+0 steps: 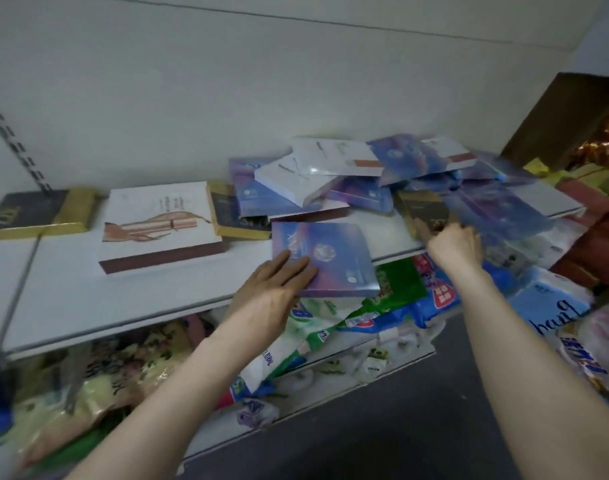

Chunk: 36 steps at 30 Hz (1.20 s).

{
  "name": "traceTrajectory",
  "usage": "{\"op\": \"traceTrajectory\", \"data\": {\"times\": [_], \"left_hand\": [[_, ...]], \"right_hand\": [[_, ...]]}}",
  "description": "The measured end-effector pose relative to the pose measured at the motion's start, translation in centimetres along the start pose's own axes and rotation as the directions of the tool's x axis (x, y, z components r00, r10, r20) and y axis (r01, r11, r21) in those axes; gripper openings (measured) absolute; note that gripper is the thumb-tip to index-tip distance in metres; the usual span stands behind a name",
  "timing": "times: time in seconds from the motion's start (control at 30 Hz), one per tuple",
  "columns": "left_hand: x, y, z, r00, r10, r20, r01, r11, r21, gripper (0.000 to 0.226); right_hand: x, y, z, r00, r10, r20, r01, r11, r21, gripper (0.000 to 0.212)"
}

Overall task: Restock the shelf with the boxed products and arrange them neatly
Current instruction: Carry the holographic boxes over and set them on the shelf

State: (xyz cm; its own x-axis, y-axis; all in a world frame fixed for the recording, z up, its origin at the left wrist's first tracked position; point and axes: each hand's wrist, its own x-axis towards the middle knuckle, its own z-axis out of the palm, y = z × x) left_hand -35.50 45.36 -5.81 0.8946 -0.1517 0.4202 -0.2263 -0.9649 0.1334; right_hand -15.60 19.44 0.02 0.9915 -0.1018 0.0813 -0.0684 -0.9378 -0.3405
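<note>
Glossy film-wrapped blue box (325,259) on smooth matt white shelf (88,299)

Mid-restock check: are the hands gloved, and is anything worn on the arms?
No gloves: the left hand and the right hand are bare. Both forearms are bare too, with no sleeve edge in view. No watch, bracelet or ring shows, though the right hand's fingers are partly hidden and blurred.
</note>
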Motion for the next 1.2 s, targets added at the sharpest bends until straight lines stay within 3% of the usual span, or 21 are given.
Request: {"op": "traceTrajectory", "data": {"times": [0.1,0.2,0.27,0.33,0.47,0.57,0.63,0.73,0.83,0.93,1.1,1.2], "left_hand": [[-1.2,0.6,-1.1,0.995,-0.066,-0.071,0.065,0.998,-0.007,0.071],[-1.7,1.4,-1.2,0.985,-0.167,-0.039,0.167,0.986,-0.025,0.072],[-1.2,1.9,-1.0,0.969,-0.243,0.033,0.242,0.969,0.042,0.072],[-0.5,2.5,-1.2,0.951,-0.309,0.019,0.305,0.944,0.126,0.060],[-1.1,4.0,-0.9,0.902,-0.402,-0.158,0.431,0.862,0.266,0.049],[-2.1,4.5,-0.9,0.829,-0.525,-0.193,0.559,0.772,0.302,0.052],[-2.3,4.6,-1.3,0.770,-0.621,-0.149,0.637,0.734,0.235,0.056],[-1.9,4.9,-1.3,0.728,-0.685,-0.043,0.686,0.725,0.069,0.068],[-1.2,5.5,-1.5,0.660,-0.749,0.050,0.742,0.640,-0.200,0.069],[-0.7,6.6,-1.6,0.561,-0.828,0.016,0.747,0.497,-0.442,0.057],[-0.8,8.0,-0.9,0.426,-0.900,-0.086,0.652,0.372,-0.661,0.099],[-2.4,8.4,-1.1,0.361,-0.926,-0.112,0.579,0.316,-0.752,0.112]], "right_hand": [[0.9,-0.4,0.5,0.999,0.010,0.048,-0.012,0.998,0.055,0.095],[0.5,-0.8,0.2,1.000,0.013,-0.001,-0.012,0.983,0.182,0.091],[-0.2,-0.9,-0.3,0.998,0.039,-0.042,-0.024,0.953,0.302,0.076],[-0.9,-0.5,-0.4,0.998,0.021,-0.063,0.005,0.921,0.390,0.050],[-4.2,0.6,0.9,1.000,-0.003,-0.030,0.022,0.752,0.658,0.030],[-6.5,1.3,2.2,1.000,-0.022,-0.002,0.015,0.616,0.788,0.026],[-7.5,1.3,2.4,0.997,-0.076,-0.028,0.067,0.577,0.814,0.023],[-8.5,0.8,2.3,0.970,-0.233,-0.073,0.203,0.605,0.770,0.015],[-8.2,0.2,1.9,0.945,-0.314,-0.087,0.277,0.635,0.721,0.026],[-7.5,0.3,1.7,0.939,-0.341,-0.040,0.265,0.645,0.717,0.025],[-7.3,0.6,1.5,0.935,-0.340,0.103,0.130,0.598,0.791,0.024],[-8.7,1.0,1.9,0.914,-0.365,0.178,0.017,0.472,0.881,0.038]]}}
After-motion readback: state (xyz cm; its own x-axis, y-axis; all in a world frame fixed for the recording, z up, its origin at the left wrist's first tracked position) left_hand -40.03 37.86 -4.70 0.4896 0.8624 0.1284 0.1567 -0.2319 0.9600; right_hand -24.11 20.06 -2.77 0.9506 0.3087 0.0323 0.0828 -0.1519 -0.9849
